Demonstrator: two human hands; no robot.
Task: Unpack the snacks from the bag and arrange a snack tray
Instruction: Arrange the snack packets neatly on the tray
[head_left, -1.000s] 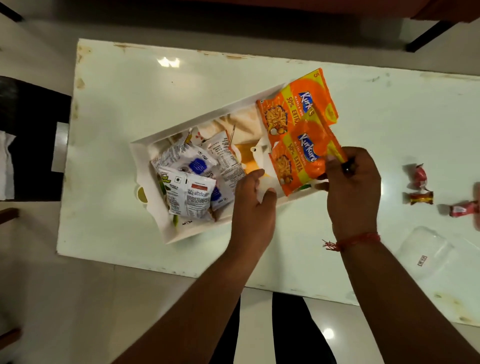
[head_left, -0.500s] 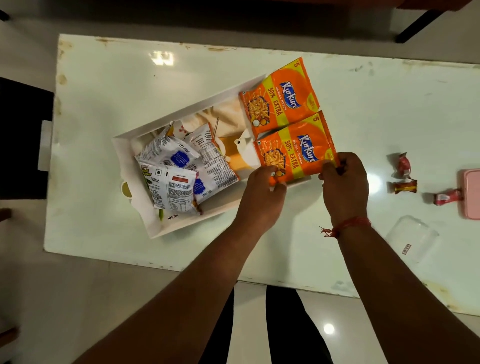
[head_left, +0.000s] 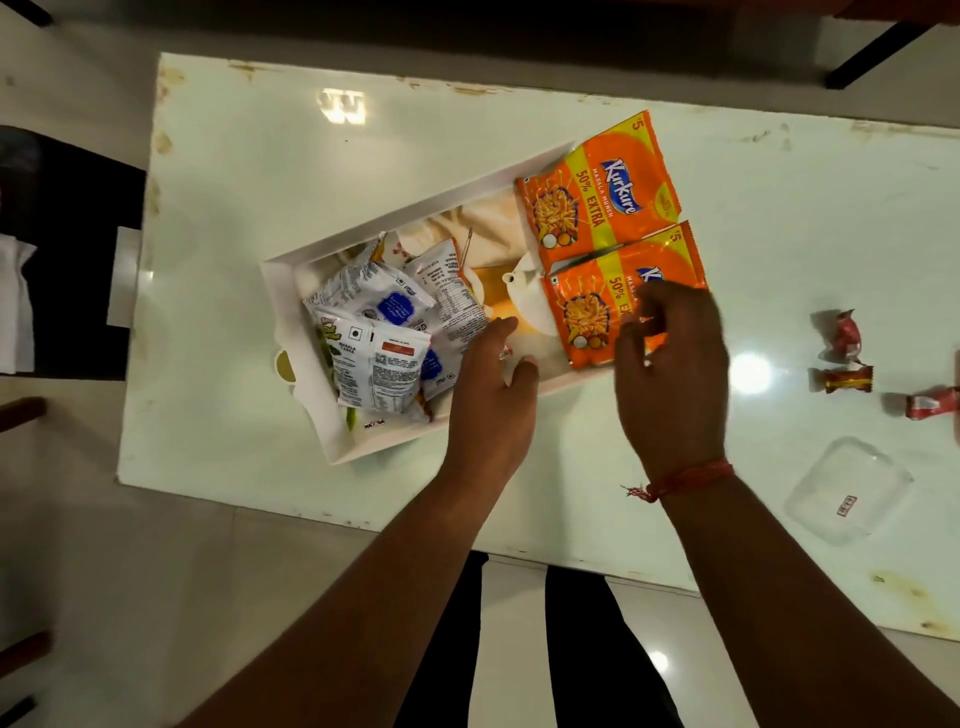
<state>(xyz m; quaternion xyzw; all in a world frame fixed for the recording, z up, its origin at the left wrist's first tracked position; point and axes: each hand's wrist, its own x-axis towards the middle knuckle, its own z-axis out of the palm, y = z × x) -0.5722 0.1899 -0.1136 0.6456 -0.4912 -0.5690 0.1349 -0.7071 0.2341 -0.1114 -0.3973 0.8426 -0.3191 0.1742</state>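
Clear plastic container (head_left: 848, 491) seen lower right on tabletop (head_left: 249, 171). Left hand (head_left: 493, 387) relaxed, nothing held, at near rim of white tray (head_left: 311, 384). Right hand (head_left: 670, 364) loosely curled over lower orange packet (head_left: 587, 317), nothing pinched. Second orange packet (head_left: 597, 192) placed beyond, upper centre; white packets (head_left: 379, 358) piled at tray's left end. Wrapped candies (head_left: 842, 379) scattered far right.

Counter (head_left: 311, 197): smooth, glossy white top, lamp glare on it; finish chipped and stained brownish along the edges. Tray (head_left: 332, 441): matt white walls, printed picture on the floor. Orange packets (head_left: 597, 208): shiny foil-like film, creased. White packets (head_left: 379, 364): crinkled glossy film. Candies (head_left: 844, 378): shiny twisted wrappers. Clear lid (head_left: 847, 491): transparent plastic, small paper sticker. Red thread band (head_left: 691, 475): frayed.
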